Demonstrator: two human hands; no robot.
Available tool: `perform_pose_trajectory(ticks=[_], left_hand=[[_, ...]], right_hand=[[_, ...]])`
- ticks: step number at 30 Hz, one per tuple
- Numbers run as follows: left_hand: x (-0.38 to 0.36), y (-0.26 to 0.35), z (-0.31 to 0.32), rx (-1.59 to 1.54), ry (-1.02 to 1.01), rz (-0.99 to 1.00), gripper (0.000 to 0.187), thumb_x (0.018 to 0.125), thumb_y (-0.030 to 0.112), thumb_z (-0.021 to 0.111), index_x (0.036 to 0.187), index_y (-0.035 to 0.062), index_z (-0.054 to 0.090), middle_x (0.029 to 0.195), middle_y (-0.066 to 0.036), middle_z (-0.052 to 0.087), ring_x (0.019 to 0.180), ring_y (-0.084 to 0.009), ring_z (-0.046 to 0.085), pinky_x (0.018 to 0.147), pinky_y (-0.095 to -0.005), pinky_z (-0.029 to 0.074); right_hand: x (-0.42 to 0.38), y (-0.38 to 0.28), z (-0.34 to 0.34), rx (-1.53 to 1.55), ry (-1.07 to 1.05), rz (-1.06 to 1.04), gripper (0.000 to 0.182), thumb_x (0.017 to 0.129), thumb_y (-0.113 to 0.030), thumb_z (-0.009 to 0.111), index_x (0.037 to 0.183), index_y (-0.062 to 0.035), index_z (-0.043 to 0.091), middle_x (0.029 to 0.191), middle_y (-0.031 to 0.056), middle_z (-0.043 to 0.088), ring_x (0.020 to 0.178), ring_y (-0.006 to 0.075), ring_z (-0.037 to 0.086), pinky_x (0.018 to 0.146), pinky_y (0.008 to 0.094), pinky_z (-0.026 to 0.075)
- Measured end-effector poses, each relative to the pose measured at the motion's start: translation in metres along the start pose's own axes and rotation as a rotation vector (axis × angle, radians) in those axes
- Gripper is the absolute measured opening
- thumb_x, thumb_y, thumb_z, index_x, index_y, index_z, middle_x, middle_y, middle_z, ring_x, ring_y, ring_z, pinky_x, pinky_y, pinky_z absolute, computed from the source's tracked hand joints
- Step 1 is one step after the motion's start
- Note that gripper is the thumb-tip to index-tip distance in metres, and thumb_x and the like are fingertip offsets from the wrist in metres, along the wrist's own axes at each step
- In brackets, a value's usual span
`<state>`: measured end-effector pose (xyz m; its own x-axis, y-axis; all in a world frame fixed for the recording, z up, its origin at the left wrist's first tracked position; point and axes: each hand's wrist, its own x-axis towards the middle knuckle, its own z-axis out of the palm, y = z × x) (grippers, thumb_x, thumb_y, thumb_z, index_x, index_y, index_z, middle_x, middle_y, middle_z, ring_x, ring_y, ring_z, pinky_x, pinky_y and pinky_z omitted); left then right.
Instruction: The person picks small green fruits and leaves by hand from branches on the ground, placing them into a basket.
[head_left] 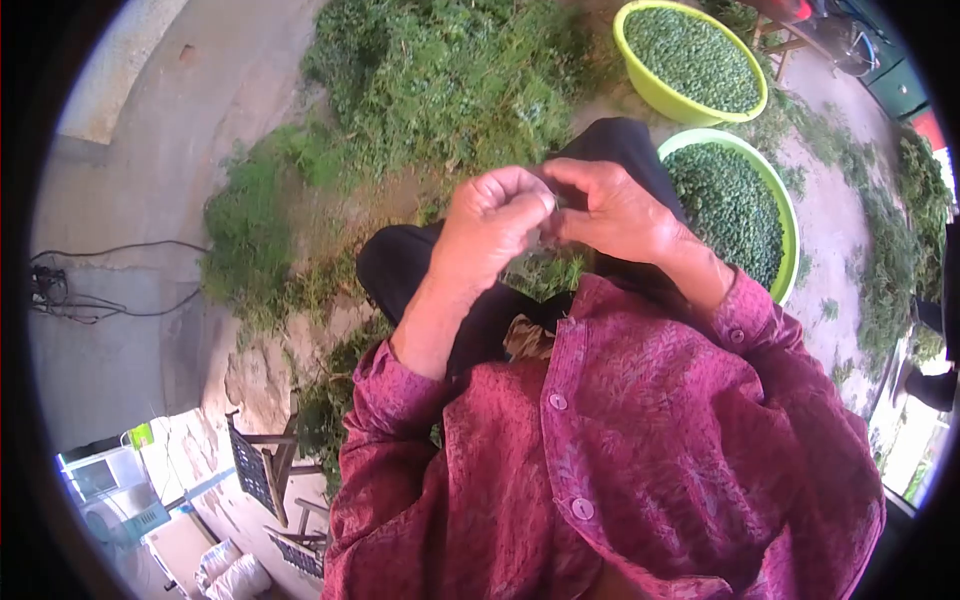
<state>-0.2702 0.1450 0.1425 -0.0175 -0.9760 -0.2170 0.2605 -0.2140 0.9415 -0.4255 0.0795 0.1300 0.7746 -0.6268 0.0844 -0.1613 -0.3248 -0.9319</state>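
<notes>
- Where the left hand [480,224] and right hand [625,212] nearly meet, above leafy sprigs [555,276], their contents are too small to tell.
- Left grip pinched, right grip curled; I cannot tell what either grasps.
- Right of the knees, green berries [722,212] lie inside the light-green basin's [791,226] rim.

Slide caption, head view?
Bare left hand and bare right hand close together near a round yellow tub and round pale-green tub of small green pieces.

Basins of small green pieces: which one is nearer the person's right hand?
The pale green basin, lower in the view; the yellow basin sits higher, farther from the right hand.
</notes>
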Motion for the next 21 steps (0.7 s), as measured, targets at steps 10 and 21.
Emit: perform_pose_trajectory(ticks=[10,21], left_hand=[[0.023,0.012,-0.056,0.266,0.013,0.007,0.003,0.072,0.004,0.059,0.069,0.005,0.057,0.059,0.0,0.054,0.049,-0.0076,0.048,0.046,-0.0228,0.041],[0.096,0.018,-0.115,1.468,0.269,0.16,0.034,0.072,0.021,0.06,0.103,0.0051,0.057,0.088,-0.016,0.061,0.08,-0.0281,0.059,0.071,-0.0347,0.046]], right_hand=[[-0.027,0.02,-0.08,-0.153,0.615,0.288,0.026,0.082,-0.004,0.05,0.107,-0.0019,0.056,0.079,0.0072,0.061,0.063,0.0105,0.058,0.058,0.0216,0.048],[0.045,0.144,-0.062,-1.068,0.115,0.031,0.036,0.071,-0.022,0.066,0.104,-0.0097,0.058,0.099,0.0113,0.06,0.091,0.0251,0.057,0.075,0.0324,0.046]])
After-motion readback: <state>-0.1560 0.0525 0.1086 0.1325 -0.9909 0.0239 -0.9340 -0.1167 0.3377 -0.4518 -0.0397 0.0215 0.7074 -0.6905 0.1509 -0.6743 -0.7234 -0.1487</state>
